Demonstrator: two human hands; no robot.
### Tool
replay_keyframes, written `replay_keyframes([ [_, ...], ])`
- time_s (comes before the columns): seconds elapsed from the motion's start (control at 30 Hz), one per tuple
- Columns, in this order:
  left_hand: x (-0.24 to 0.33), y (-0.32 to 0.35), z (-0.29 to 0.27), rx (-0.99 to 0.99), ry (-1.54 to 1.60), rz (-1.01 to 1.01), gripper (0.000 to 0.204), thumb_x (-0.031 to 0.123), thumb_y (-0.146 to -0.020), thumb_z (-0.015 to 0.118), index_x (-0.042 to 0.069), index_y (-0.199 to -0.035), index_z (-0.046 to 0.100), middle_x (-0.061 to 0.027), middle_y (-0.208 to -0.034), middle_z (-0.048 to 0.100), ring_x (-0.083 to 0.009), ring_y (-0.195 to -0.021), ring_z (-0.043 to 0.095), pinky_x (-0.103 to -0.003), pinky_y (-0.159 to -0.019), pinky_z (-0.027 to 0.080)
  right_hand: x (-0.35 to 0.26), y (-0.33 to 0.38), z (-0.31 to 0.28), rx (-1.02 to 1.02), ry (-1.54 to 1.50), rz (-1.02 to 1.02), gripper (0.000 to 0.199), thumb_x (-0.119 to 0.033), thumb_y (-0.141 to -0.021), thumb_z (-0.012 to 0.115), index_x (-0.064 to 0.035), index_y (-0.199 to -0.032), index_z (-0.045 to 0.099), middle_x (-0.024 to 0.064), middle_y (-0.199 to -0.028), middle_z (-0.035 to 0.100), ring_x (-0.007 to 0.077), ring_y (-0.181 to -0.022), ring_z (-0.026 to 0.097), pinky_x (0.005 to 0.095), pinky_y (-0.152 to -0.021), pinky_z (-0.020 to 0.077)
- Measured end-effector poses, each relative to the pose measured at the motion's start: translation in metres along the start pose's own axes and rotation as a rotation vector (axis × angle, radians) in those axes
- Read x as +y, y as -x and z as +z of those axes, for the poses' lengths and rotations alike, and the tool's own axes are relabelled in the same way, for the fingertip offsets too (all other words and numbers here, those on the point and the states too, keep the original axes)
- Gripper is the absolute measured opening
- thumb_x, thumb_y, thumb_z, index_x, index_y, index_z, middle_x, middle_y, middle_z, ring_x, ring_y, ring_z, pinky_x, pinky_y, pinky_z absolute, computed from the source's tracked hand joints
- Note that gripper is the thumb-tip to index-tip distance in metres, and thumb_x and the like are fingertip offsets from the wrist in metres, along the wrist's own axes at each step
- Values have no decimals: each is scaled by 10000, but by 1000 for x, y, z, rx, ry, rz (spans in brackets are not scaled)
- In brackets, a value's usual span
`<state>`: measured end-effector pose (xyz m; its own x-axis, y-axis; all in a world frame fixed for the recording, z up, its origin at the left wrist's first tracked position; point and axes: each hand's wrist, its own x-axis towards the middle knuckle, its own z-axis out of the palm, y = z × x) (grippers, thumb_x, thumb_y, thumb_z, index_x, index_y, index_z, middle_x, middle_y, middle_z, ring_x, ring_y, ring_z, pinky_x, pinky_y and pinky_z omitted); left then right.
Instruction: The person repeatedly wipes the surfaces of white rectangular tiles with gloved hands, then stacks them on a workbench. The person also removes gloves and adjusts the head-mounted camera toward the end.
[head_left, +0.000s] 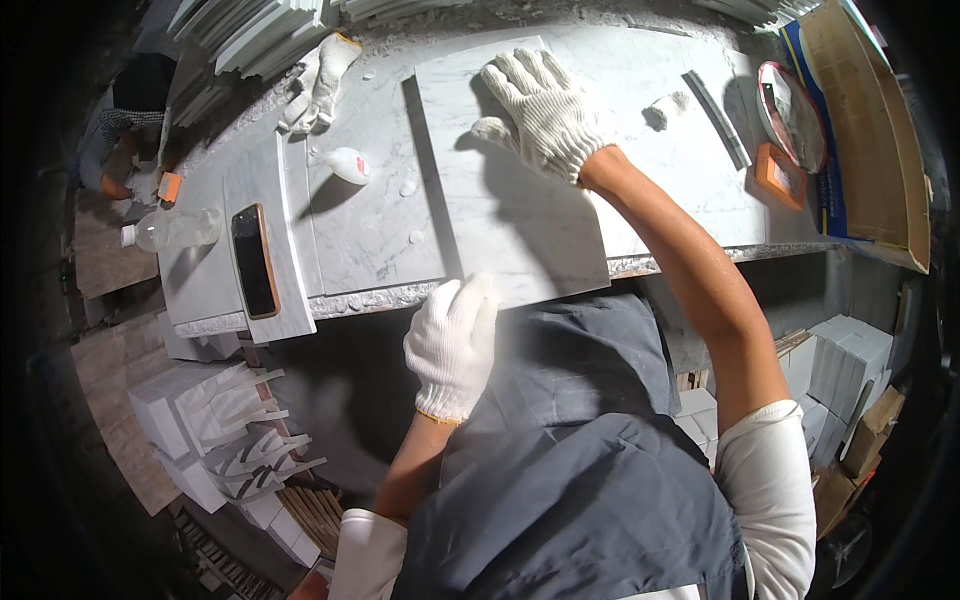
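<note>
A white, grey-veined marble tile [560, 250] lies on the marble-topped bench, its near edge sticking out slightly toward me. My right hand [535, 110], in a white knit glove, rests flat on the tile's far part with fingers spread, holding nothing. At the tile's near left corner is my left hand [452, 340], gloved too, its fingers bent and close together against the edge. Whatever may be inside those fingers is hidden. A hazy blur hangs beside this hand.
Left on the bench are a white rounded bottle [348, 166], a glove [322, 85], a phone [255, 262] on a marble strip and a clear bottle [180, 230]. Right are a grey bar [718, 118], an orange block [780, 177] and a cardboard box [865, 130]. Another person [130, 130] works far left.
</note>
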<state>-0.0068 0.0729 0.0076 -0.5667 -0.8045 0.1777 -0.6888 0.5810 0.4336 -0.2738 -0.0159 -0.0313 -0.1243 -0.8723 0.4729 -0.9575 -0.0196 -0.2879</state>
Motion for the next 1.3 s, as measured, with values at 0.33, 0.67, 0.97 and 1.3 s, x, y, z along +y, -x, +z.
replay_keyframes([
  [0.33, -6, -1, -7, -36, 138, -29, 242, 210, -888, 714, 112, -1107, 739, -87, -988, 704, -310, -858, 691, -387, -746, 559, -76, 143, -132, -605, -177, -175, 707, -604, -943, 492, -52, -1378, 563, 171, -1510, 478, 317, -1444, 398, 421, -1228, 262],
  [0.67, -19, 13, -12, -168, 633, -445, 328, 68, -973, 619, -55, -1277, 619, -152, -1232, 641, -161, -998, 650, -290, -847, 566, -75, 194, -155, -298, -919, 933, 505, -277, -1021, 598, 63, -1387, 525, 68, -1031, 709, 140, -954, 653, 276, -906, 505],
  [0.97, -10, 14, -10, -136, 597, -451, 330, 79, -947, 643, -27, -1260, 638, -133, -1128, 670, -196, -947, 653, -307, -855, 536, -29, 177, -142, 92, -590, 835, 374, -95, -889, 754, -54, -1253, 681, 143, -1180, 715, 216, -1048, 708, 293, -922, 553],
  [1.3, 3, 3, -19, 96, 388, -201, 246, 25, -897, 677, -33, -1136, 696, -156, -955, 719, -274, -826, 698, -350, -758, 561, 73, 92, -96, 53, 220, 680, 292, -335, -899, 733, -133, -1107, 699, 129, -1089, 675, 295, -980, 668, 396, -849, 538],
])
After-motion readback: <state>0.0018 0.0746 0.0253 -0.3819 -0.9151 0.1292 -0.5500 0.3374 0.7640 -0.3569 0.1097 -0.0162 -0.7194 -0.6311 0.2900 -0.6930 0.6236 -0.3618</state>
